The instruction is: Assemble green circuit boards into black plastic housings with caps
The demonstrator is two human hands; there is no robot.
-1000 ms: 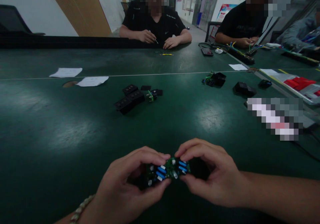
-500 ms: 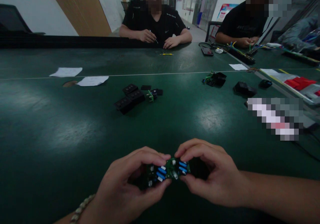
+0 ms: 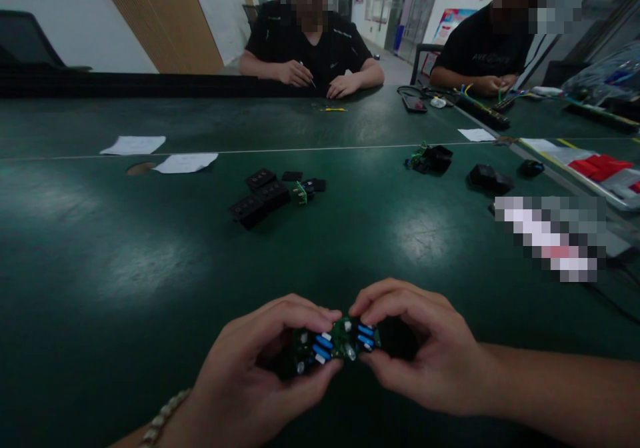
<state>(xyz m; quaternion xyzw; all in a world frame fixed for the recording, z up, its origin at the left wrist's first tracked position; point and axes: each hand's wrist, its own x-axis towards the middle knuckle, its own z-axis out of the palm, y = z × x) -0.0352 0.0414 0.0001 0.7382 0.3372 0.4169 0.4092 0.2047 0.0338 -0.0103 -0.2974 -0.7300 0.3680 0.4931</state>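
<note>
A green circuit board with blue and white components is held low in the middle of the view, above the dark green table. My left hand grips its left part between thumb and fingers. On the right part, my right hand has its thumb below and its fingers above. Fingers hide portions of the board's edges. Farther off lie black housings, and beside them a small green board with pins.
Two white papers lie at the left. More black parts and a green-and-black assembly sit at the right, near a blurred-out object. Two people in black shirts sit across the table, their hands on or above it.
</note>
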